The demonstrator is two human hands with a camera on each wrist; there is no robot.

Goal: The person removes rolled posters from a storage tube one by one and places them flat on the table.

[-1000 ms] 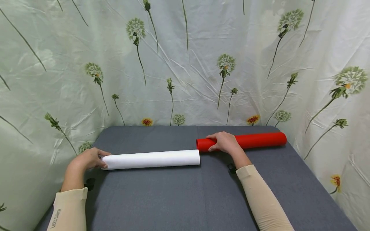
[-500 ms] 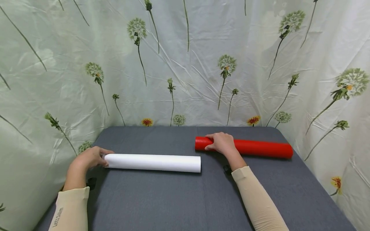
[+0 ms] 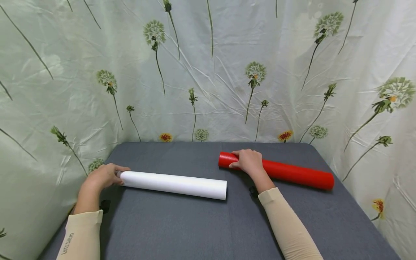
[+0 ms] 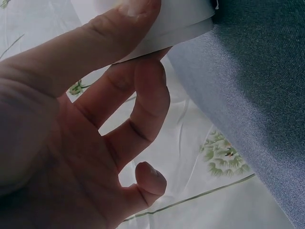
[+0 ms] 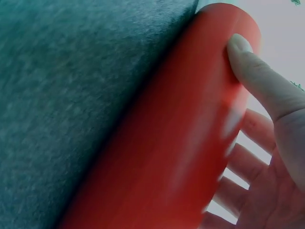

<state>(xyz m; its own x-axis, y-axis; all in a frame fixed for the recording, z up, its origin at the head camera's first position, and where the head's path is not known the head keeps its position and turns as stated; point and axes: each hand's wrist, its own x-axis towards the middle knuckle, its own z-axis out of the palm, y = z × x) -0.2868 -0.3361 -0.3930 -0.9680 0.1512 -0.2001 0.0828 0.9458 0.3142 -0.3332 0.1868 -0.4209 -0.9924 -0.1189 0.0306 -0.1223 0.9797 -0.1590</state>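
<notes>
A white paper roll (image 3: 175,184) lies on the left half of the table, its right end angled toward the near edge. My left hand (image 3: 103,177) grips its left end; in the left wrist view the thumb lies over the white roll (image 4: 186,24) and curled fingers sit at its end. Farther back on the right is a red paper roll (image 3: 295,174), also slanting nearer at its right end. My right hand (image 3: 249,161) holds it near its left end. The right wrist view shows the thumb on top of the red roll (image 5: 181,124) and the fingers along its far side.
The dark grey table (image 3: 182,231) reaches back to a pale curtain (image 3: 221,90) printed with dandelions, which also hangs along both sides. Dark wrist cameras sit under both wrists. The red roll's right end lies close to the table's right edge.
The right ends of both rolls have swung toward the near side, so each roll now slants. The rolls, which overlapped at the middle in view, now stand apart. Both hands keep their grip.
</notes>
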